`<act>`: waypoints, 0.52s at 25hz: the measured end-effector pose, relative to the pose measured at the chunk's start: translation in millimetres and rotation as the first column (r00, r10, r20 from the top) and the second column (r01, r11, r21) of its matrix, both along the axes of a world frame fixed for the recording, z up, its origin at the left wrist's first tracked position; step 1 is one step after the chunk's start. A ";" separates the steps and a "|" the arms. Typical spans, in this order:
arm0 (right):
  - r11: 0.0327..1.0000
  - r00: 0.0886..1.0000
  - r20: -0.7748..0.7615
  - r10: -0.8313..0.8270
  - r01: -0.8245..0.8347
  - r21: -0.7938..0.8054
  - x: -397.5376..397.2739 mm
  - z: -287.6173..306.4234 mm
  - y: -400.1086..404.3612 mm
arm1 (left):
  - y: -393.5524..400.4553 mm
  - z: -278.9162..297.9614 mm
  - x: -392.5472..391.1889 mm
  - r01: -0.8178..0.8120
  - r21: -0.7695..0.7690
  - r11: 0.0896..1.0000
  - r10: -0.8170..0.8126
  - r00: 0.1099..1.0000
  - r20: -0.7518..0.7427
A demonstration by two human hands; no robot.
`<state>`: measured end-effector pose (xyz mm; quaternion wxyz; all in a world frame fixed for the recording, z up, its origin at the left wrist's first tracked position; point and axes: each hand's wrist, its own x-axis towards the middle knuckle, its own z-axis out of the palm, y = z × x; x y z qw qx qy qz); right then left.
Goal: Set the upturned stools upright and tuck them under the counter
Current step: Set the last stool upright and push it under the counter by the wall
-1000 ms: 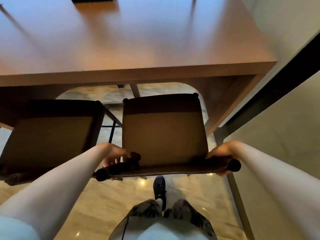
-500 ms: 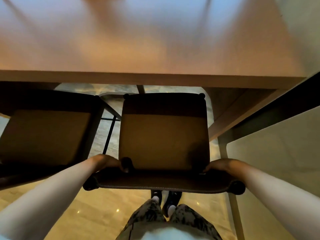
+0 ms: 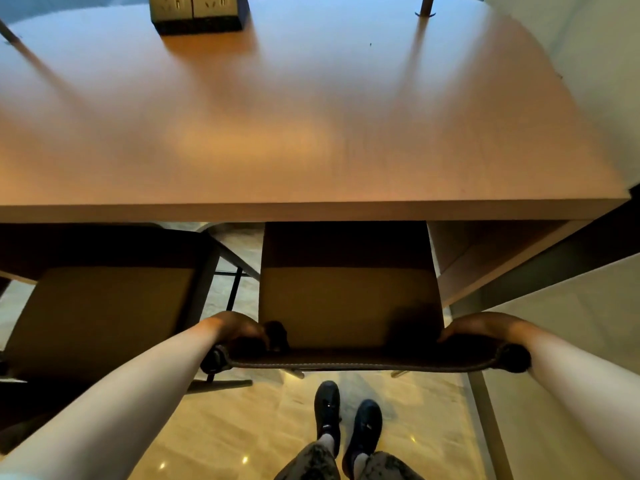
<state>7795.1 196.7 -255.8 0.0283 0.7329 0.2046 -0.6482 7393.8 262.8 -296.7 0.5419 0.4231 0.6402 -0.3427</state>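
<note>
Gripping the stool (image 3: pixel 349 303) backrest, left hand (image 3: pixel 239 332), right hand (image 3: pixel 474 329), seat now farther under counter (image 3: pixel 311 133)

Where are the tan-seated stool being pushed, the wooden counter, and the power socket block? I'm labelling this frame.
Tan-seated stool (image 3: pixel 349 303), head view, seat centre.
Wooden counter (image 3: pixel 311 133), head view, bare top.
Power socket block (image 3: pixel 197 12), head view, front face.

Black shoes (image 3: pixel 346 422), patterned trousers (image 3: pixel 349 464)

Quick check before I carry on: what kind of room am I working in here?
Probably a cafe or shared-work bar area: a long wooden counter with a built-in socket block, backed stools tucked under it, and polished stone floor.
</note>
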 end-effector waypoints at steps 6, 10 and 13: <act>0.993 0.998 0.016 -0.059 0.057 0.103 2.9 -5.5 11.6 | 28.6 -7.3 -2.2 0.067 0.018 0.998 -0.067 0.998 -0.012; 0.990 0.997 0.020 -0.074 0.071 0.118 9.4 -15.0 17.4 | 38.4 -13.9 -1.8 0.121 0.015 0.993 -0.120 0.993 -0.020; 0.991 0.997 0.029 -0.073 0.069 0.112 11.2 -19.6 21.3 | 40.2 -11.6 -3.2 0.153 0.034 0.988 -0.152 0.988 -0.033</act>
